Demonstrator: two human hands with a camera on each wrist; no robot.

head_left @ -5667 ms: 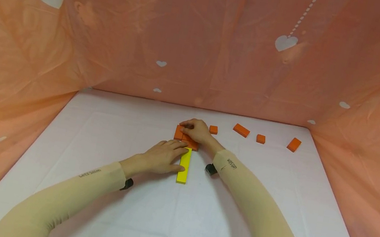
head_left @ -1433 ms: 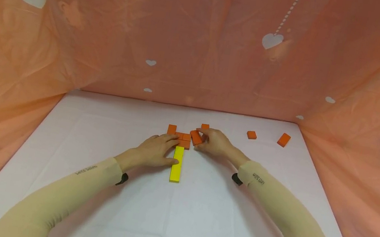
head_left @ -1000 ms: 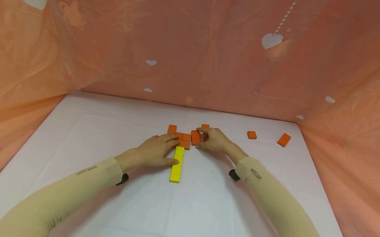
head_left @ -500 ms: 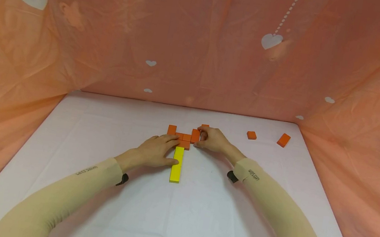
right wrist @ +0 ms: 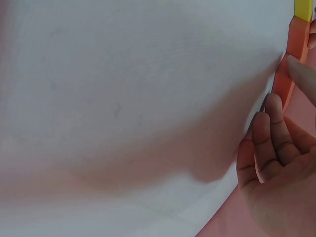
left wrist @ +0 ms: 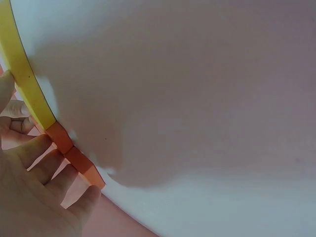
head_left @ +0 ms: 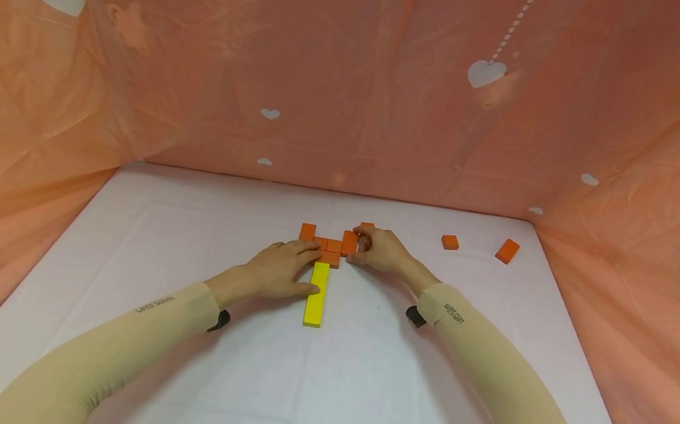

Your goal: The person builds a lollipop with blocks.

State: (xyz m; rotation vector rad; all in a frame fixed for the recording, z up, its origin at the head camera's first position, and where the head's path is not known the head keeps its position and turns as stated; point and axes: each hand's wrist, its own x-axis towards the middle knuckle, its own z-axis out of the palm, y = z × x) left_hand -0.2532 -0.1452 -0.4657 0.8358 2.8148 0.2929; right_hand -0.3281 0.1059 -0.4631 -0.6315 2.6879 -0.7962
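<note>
A yellow bar lies lengthwise on the white surface, its far end at a group of flat orange blocks. My left hand rests over the left side of this group, fingers extended onto the orange blocks and thumb against the yellow bar. In the left wrist view, its fingertips touch the row of orange blocks. My right hand pinches the upright-lying orange rectangular block at the group's right end, between thumb and fingers. Another orange block lies at the left end.
A small orange block lies just behind my right fingers, partly hidden. Farther right lie a small orange block and an orange rectangular block. Orange cloth with white hearts hangs behind and at both sides of the table.
My right hand has brought an orange rectangular block from the right, straightened it and set it against the group's right end. Over the last half second nothing visibly moves. My left hand stays put.
</note>
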